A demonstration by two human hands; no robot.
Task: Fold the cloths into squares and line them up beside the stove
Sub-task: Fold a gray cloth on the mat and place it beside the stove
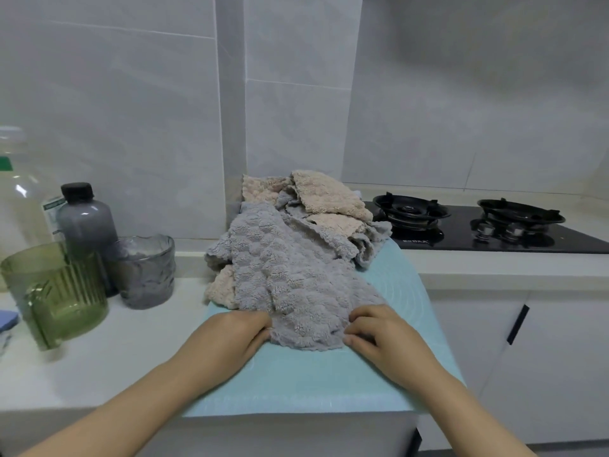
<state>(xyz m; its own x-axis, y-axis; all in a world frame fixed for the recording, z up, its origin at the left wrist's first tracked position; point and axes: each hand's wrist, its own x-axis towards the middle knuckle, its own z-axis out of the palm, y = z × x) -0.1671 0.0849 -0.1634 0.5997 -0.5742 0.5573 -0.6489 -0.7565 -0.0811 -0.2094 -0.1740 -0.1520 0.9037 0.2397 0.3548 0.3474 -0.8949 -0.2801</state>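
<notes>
A home kitchen is indicated by a black gas stove [487,225] with two burners set into a white countertop [108,351], by the pale tiled wall [131,110] behind, by white cabinet doors [560,364] below, and by a dark bottle [86,222], a green glass jug [56,291] and a grey glass cup [145,272] kept there.

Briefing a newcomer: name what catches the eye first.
A heap of cloths, grey and beige, lies on the pale blue mat at centre. The left hand and right hand grip the grey cloth at its near edge. The black stove sits right of the heap.
</notes>
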